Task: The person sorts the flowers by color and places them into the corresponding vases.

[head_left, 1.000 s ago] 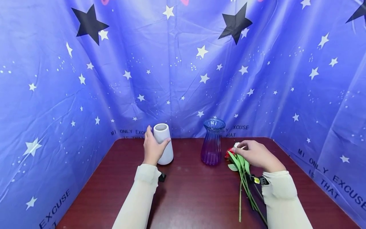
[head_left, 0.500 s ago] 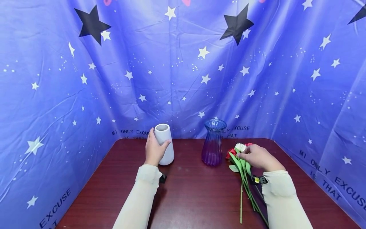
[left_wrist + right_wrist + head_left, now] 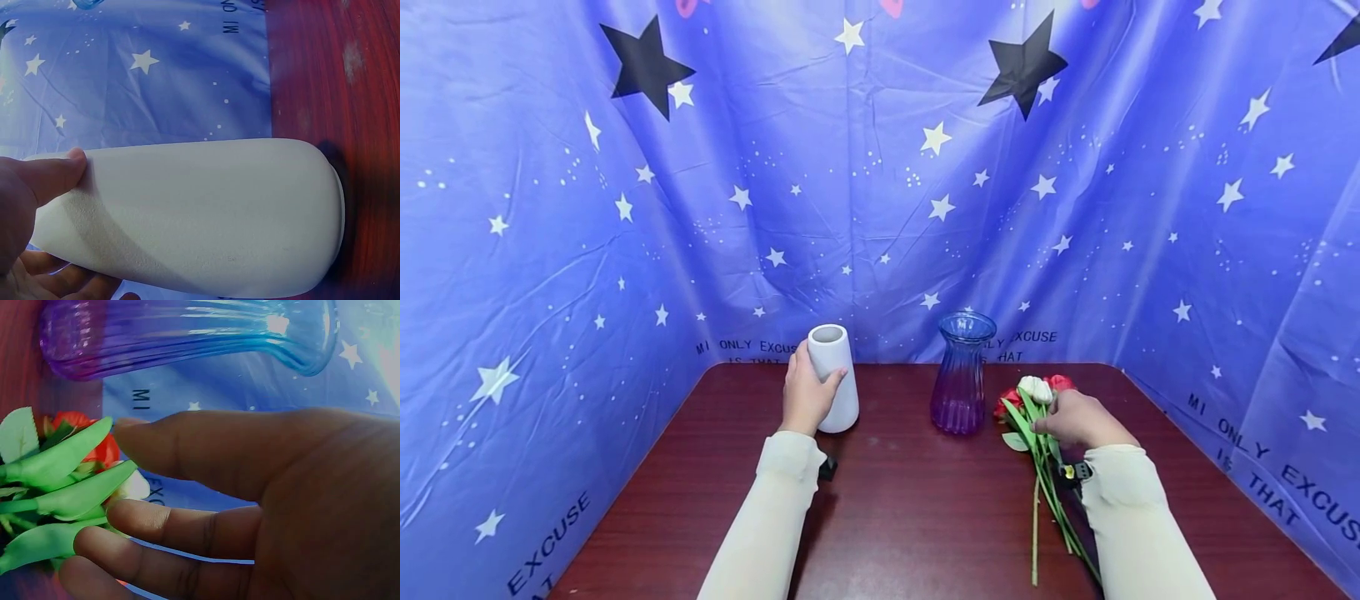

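Observation:
My left hand (image 3: 806, 397) holds the side of a tapered white vase (image 3: 841, 407) that stands upright on the table. In the left wrist view the thumb lies along one side of this vase and the fingers curl round the other. My right hand (image 3: 1084, 422) is over a bunch of flowers lying at the right. Its thumb and fingers are apart beside the green leaves (image 3: 81, 495), with nothing plainly between them. The bunch has a white flower (image 3: 1036, 389), red flowers (image 3: 1006, 405) and long green stems (image 3: 1054, 508).
A ribbed glass vase (image 3: 958, 383), blue above and purple below, stands upright between the white vase and the flowers. The dark red wooden table (image 3: 910, 517) is enclosed at the back and sides by a blue star-patterned cloth (image 3: 865, 208).
My right hand has moved back from the flower heads towards the leaves and stems, so the white flower shows more. My left hand has stayed at the white vase.

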Demonstrator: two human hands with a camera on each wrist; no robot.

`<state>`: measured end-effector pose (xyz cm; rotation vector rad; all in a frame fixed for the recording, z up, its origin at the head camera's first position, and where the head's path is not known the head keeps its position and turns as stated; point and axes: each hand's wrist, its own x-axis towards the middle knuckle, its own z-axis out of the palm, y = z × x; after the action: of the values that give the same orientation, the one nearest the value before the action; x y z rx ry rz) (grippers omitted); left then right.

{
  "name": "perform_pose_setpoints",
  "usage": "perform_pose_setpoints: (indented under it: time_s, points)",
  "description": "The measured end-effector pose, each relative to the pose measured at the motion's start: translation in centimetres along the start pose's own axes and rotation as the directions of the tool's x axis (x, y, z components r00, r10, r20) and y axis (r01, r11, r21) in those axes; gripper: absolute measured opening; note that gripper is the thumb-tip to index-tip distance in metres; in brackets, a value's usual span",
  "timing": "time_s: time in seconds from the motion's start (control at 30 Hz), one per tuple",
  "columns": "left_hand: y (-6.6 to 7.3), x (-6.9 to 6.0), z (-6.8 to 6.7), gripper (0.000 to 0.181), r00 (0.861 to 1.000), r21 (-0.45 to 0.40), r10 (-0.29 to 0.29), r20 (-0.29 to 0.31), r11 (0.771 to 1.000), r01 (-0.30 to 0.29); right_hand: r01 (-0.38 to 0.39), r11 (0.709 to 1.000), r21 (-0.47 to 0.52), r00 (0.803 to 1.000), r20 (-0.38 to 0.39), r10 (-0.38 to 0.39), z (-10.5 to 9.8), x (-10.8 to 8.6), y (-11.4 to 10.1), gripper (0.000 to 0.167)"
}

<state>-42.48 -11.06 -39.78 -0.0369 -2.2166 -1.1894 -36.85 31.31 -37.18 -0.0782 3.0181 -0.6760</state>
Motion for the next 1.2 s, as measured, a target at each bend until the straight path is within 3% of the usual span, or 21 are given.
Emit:
perform_pose_setpoints:
  time_s: [0.27,0.53,0.8,1.2]
  points:
    - [0.0,-0.1,-0.1,0.083,1.000,-0.003,-0.012,0.016,1.000,0.012,-0.062,0.998,0.029,0.998,0.027,0.062,0.7,0.3,0.5,0.035]
    - [-0.3,-0.1,-0.2,0.084,0.999,0.015,-0.031,0.043,0.999,0.031,-0.067,0.997,0.046,0.997,0.051,0.064,1.6,0.7,1.0,0.039]
    - [-0.1,0.0,-0.4,0.083,0.998,0.010,-0.038,0.047,0.999,0.037,-0.089,0.995,0.051,0.995,0.056,0.086,2.0,1.2,1.5,0.027]
    - [-0.3,0.0,-0.2,0.082,0.998,0.017,-0.035,0.044,0.999,0.034,-0.089,0.996,-0.025,0.995,0.050,0.090,2.1,1.3,2.0,0.023]
